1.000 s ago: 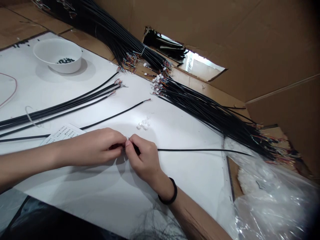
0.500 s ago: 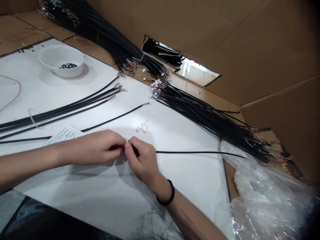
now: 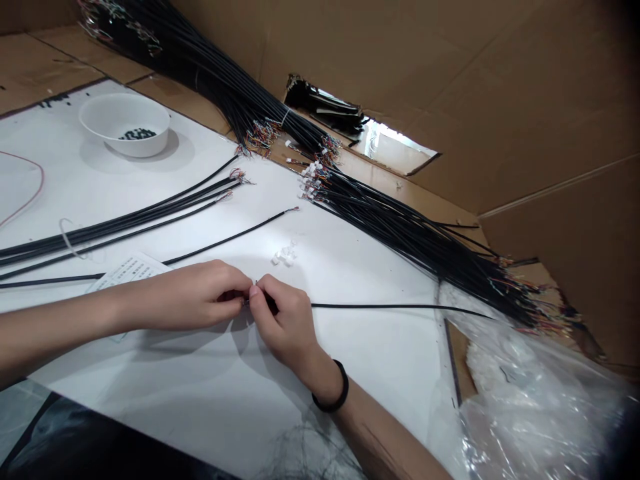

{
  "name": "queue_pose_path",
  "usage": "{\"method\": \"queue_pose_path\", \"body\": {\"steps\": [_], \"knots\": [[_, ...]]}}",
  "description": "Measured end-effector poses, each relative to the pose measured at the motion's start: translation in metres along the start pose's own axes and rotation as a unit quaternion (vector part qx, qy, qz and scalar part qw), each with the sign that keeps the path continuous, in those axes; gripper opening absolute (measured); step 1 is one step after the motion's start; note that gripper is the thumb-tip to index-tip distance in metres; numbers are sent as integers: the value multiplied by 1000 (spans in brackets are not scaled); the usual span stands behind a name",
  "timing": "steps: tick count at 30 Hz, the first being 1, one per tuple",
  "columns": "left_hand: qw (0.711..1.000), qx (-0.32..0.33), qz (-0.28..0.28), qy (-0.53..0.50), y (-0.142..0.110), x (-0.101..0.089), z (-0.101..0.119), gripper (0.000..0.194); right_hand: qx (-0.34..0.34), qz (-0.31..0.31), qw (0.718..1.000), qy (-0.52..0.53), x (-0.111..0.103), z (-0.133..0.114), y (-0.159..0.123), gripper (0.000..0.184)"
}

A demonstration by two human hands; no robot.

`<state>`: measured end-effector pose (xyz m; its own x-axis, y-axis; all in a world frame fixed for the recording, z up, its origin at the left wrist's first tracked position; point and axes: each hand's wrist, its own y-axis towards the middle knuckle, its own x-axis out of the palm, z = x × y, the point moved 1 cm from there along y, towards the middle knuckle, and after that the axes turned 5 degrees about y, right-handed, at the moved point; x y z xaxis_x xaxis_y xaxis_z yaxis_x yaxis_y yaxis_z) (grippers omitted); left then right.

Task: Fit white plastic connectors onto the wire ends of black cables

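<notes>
The left hand (image 3: 190, 297) and right hand (image 3: 286, 327) meet at the fingertips, both closed in a pinch on the end of a black sheathed cable (image 3: 395, 306), though the fingers hide the exact contact. The cable runs toward 3 o'clock across a white sheet (image 3: 150, 400). A black wristband (image 3: 336, 392) circles the right wrist. Clear plastic connectors (image 3: 285, 254) lie near at 1 o'clock, and a printed paper slip (image 3: 131, 270), its writing too small to read, lies at 9 o'clock. Loose black cables (image 3: 125, 230) lie at 10 o'clock, a white bowl (image 3: 100, 137) holding small black pieces (image 3: 137, 135) at 11, a large bundle of wire-ended cables (image 3: 400, 240) at 2, and a clear plastic bag (image 3: 530, 407) at 4.
</notes>
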<state>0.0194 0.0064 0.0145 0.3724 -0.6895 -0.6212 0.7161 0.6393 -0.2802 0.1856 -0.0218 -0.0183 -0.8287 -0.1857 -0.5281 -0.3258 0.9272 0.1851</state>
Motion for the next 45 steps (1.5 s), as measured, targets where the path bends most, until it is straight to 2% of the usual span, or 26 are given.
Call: {"method": "queue_pose_path", "body": {"steps": [32,45], "knots": [[1000,0,0,-1,0,1,-1,22,-2,2,1000,4,1,1,0,27],[999,8,20,37,-2,3,1,20,-17,2,1000,2,1,1,0,26]]}}
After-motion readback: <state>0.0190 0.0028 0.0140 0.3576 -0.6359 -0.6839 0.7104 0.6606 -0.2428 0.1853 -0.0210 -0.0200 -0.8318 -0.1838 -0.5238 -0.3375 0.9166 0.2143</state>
